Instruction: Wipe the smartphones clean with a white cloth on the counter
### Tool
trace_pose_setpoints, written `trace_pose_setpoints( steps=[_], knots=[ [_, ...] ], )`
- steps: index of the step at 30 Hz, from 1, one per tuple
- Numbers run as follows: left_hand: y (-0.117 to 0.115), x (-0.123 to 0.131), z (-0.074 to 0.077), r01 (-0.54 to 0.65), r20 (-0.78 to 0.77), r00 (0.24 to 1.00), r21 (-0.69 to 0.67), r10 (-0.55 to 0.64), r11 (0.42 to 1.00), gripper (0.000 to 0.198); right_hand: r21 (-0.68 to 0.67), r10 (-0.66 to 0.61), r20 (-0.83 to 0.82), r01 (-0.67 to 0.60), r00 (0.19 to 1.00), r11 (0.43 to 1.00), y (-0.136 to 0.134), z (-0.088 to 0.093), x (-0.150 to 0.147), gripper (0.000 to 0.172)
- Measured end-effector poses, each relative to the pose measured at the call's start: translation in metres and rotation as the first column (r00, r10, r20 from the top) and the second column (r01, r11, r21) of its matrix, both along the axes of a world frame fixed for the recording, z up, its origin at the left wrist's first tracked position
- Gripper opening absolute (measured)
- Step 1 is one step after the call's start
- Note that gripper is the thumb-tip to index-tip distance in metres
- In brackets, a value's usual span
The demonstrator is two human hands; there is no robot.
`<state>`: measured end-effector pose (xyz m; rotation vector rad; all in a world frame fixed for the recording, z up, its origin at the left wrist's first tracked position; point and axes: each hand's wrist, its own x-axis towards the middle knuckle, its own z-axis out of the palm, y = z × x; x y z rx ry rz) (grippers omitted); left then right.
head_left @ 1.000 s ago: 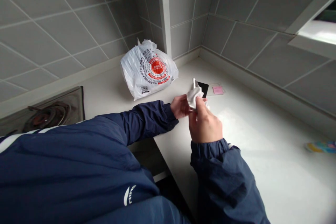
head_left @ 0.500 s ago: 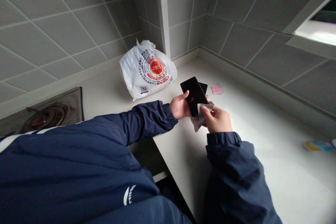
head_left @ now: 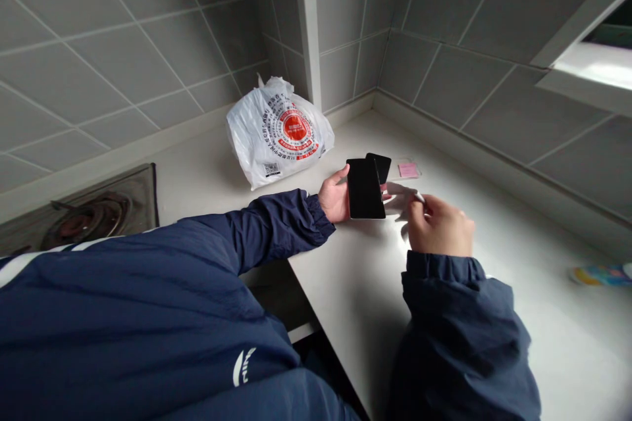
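Note:
A black smartphone with a dark screen rests in my left hand, thumb along its left edge and fingertips showing at its right edge. My right hand is closed just right of the phone, pinching a thin pale grey cloth that stretches toward the phone's right side. Whether the cloth touches the phone I cannot tell. Behind the phone, a second flat black object lies on the counter, partly covered by it. Beside that is a small clear case-like piece with a pink label.
A white plastic bag with red print stands on the white counter near the corner. A gas burner is at the left. A blurred colourful packet lies at the far right. Grey tiled walls rise behind.
My right hand has moved right, off the phone's lower corner, drawing the cloth along. My left hand has turned the phone more upright, uncovering more of the black object behind.

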<state>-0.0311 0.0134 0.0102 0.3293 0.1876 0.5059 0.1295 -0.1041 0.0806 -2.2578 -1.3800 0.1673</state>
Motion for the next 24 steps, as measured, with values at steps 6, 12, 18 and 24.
trace_pose_setpoints(
  steps=[6, 12, 18, 24],
  knots=[
    [-0.001, 0.002, 0.003, -0.011, 0.011, 1.000, -0.022, 0.011, 1.000, 0.074, 0.189, 0.251, 0.211, -0.291, 0.945, 0.938, 0.000, -0.018, -0.041, 0.043],
    [0.009, -0.005, -0.016, -0.049, -0.181, 0.983, -0.061, 0.037, 0.997, 0.067, -0.124, 0.548, 0.203, -0.534, 0.811, 0.836, -0.001, -0.051, -0.072, 0.064],
    [0.009, -0.007, -0.016, 0.096, -0.131, 0.985, -0.110, -0.111, 0.989, 0.081, -0.108, 0.518, 0.221, -0.507, 0.826, 0.855, 0.000, -0.060, -0.069, 0.072],
    [0.004, -0.003, -0.009, 0.116, -0.008, 0.993, -0.093, -0.117, 0.989, 0.078, -0.051, 0.436, 0.265, -0.439, 0.860, 0.897, 0.003, -0.066, -0.060, 0.075]
  ],
)
